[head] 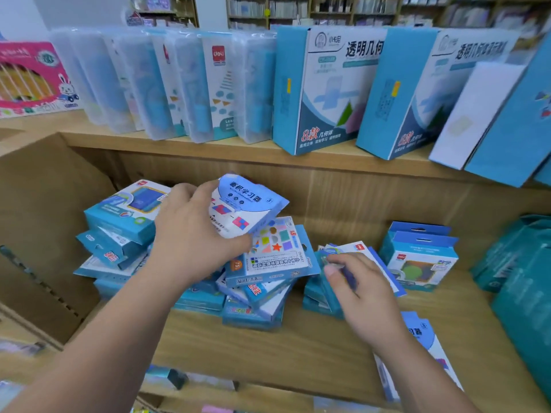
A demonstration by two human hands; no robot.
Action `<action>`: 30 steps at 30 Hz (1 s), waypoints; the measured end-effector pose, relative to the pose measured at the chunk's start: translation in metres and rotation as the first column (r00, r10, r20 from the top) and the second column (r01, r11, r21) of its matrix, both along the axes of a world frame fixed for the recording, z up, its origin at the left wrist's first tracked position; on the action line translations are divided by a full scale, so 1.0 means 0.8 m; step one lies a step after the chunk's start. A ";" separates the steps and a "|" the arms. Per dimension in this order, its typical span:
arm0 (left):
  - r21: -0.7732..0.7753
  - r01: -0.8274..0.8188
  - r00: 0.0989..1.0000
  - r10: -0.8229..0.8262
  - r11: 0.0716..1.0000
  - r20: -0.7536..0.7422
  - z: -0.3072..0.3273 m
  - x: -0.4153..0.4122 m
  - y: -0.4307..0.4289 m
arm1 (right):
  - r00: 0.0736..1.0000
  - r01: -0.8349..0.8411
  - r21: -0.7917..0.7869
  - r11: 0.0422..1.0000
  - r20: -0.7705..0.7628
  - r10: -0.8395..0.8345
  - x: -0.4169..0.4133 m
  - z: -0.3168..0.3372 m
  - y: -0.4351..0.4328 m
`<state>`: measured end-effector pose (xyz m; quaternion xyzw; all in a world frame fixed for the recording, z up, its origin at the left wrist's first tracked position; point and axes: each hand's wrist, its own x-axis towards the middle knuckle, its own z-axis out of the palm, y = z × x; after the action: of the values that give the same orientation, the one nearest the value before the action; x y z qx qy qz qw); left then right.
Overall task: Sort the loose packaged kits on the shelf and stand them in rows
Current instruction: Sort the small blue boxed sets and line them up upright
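Several loose blue-and-white packaged kits lie in a jumbled pile on the wooden lower shelf. My left hand grips a white and blue kit and holds it tilted above the pile. My right hand pinches the edge of a thin blue kit that leans on a small stack to the right of the pile. Two kits stand upright in a short row at the back right. Another kit lies flat under my right forearm.
The upper shelf holds clear plastic cases and tall blue boxes standing in a row, with a pink box at the far left. Teal packs fill the lower shelf's right end. A cardboard divider walls off the left.
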<state>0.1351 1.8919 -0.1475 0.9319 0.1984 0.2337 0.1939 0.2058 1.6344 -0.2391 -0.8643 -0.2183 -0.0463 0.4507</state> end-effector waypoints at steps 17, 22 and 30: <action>0.261 0.351 0.920 -0.383 0.899 0.083 -0.076 -0.019 -0.103 | 0.726 0.659 0.478 0.580 -0.606 -0.325 -0.059 0.000 -0.151; 0.268 0.197 0.980 -0.200 0.943 -0.015 -0.084 -0.012 -0.078 | 0.648 0.741 0.384 0.551 -0.624 -0.437 -0.043 -0.052 -0.203; 0.258 0.219 0.972 -0.188 0.941 -0.139 -0.089 -0.010 -0.062 | 0.694 0.638 -0.024 0.770 -0.416 -0.588 -0.027 -0.097 -0.189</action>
<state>0.1274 1.8420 -0.2188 0.9768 0.0773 0.1848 0.0758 0.1841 1.4833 -0.3166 -0.8484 0.1830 -0.0299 0.4959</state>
